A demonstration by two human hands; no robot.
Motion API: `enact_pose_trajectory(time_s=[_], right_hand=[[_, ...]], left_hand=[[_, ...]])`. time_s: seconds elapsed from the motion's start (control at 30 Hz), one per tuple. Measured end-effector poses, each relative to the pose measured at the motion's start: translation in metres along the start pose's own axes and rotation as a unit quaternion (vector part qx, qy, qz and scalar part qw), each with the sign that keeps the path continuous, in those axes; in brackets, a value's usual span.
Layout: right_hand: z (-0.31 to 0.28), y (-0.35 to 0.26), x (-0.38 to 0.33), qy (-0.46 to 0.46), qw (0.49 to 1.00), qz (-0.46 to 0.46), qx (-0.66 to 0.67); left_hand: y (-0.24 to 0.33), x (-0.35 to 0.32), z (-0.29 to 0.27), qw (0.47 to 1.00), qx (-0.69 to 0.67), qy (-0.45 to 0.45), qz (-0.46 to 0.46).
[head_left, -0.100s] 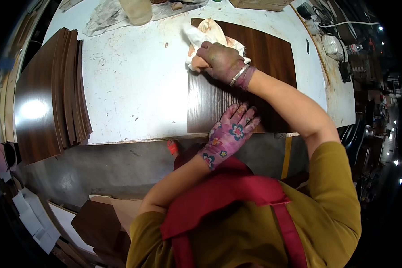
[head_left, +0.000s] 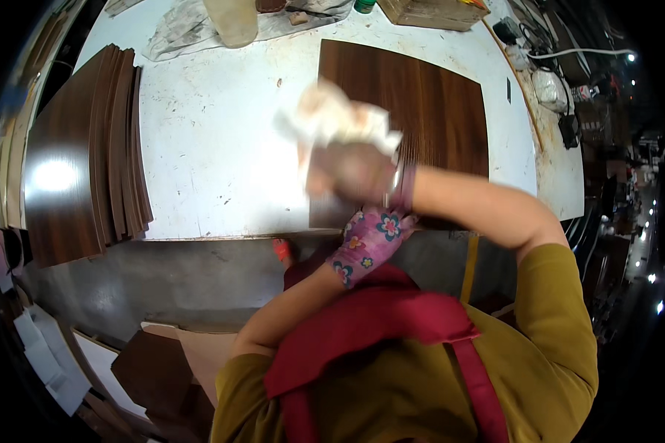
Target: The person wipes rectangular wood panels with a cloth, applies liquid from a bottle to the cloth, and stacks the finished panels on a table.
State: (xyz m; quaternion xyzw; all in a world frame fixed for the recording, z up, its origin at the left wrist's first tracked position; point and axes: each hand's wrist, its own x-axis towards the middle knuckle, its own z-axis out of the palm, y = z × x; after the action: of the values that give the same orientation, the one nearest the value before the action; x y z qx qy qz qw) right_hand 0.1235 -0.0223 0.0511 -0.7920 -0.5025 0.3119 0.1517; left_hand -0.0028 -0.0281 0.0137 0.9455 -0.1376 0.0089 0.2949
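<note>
A dark brown wood-grain panel (head_left: 436, 111) lies flat on the white worktable (head_left: 199, 148). My right hand (head_left: 355, 173), in a stained purple glove with a band at the wrist, is closed on a crumpled whitish rag (head_left: 340, 114) over the panel's left part. Motion smears both hand and rag. Below it, at the panel's near edge, rests my left hand (head_left: 373, 235) in a pink flowered glove. Its fingers lie stretched over the edge, partly hidden by my right hand and wrist.
A stack of similar brown panels (head_left: 89, 162) stands at the table's left. At the far side are a cloudy plastic container (head_left: 233, 22) on a grey sheet (head_left: 177, 33), a wooden box (head_left: 432, 13) and a green-lidded jar (head_left: 364, 6). Cables (head_left: 532, 37) lie at the far right.
My right hand has drawn the rag nearer to me, from the panel's far left corner down toward the near edge. It now partly covers my left hand, which stays near the edge.
</note>
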Motion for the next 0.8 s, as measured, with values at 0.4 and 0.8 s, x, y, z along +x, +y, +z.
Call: enact_pose_trajectory(time_s=[0.4,0.8], right_hand=[[0.002,-0.042,0.023,-0.01,0.98,-0.144,-0.139],[-0.008,0.008,0.054,0.15,0.963,-0.203,-0.095]], left_hand=[[-0.018,0.009,-0.041,0.98,-0.033,-0.16,-0.113],[-0.024,0.001,-0.005,0.996,0.071,0.056,0.004]])
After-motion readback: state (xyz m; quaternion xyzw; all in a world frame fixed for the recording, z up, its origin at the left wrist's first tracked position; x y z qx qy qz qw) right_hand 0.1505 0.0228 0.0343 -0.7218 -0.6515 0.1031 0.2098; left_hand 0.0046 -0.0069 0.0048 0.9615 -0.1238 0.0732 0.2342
